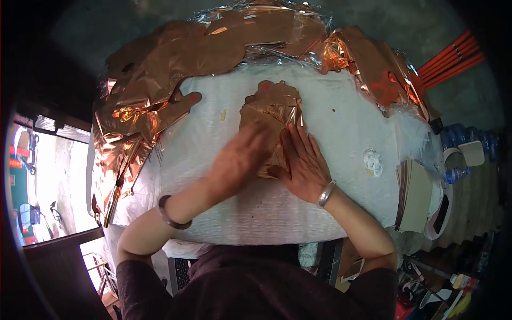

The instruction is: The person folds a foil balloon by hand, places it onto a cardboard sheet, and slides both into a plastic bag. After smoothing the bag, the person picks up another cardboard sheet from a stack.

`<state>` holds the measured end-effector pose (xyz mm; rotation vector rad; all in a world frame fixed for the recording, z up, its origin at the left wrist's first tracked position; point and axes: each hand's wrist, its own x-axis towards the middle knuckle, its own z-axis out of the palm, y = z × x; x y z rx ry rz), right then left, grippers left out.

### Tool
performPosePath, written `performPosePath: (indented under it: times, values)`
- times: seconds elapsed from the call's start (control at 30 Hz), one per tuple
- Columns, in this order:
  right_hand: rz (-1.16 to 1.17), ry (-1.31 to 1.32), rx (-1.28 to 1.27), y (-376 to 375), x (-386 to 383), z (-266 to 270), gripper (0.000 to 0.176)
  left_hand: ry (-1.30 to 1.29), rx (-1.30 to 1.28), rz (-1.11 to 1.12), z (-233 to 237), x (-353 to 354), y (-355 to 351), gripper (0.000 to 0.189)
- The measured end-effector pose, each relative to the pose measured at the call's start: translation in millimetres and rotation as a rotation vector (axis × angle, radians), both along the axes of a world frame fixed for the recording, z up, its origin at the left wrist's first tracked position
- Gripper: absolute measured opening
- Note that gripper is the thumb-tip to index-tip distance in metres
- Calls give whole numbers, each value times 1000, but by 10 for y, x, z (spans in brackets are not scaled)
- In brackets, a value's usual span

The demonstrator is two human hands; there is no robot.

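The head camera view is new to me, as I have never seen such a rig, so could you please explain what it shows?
There is no machine: one camera worn on a person's head looks down at their bare hands. Copper-coloured foil sheets curve around the far side of a white-covered table. A smaller foil bundle lies in the middle. The right hand rests flat on it; the left hand is blurred, so its contact is unclear. Neither shows a clear grip.
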<state>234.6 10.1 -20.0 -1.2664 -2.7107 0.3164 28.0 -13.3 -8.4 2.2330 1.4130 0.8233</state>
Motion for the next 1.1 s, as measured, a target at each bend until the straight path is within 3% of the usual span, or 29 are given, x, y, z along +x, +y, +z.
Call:
performPosePath:
  times: [0.07,0.1,0.23,0.3,0.4,0.7,1.1]
  values:
    - [2,-9,35,2,11,-48,76,273,127,0,-137,163,36,50]
    - [1,-7,34,2,8,-49,76,342,36,-43,-138,173,68,60]
    - [-4,22,-13,-2,8,-8,73,412,-15,-41,-57,5,17,64]
    - [-8,35,-30,2,6,-14,73,486,-131,67,-21,-71,-6,71]
    - [-8,55,-18,-4,11,-23,73,503,-94,79,-65,-131,-3,75]
    - [103,277,40,174,-588,18,65,536,-159,78,-15,-96,-7,76]
    - [-48,54,145,903,-336,-256,70,570,-145,86,13,-68,8,77]
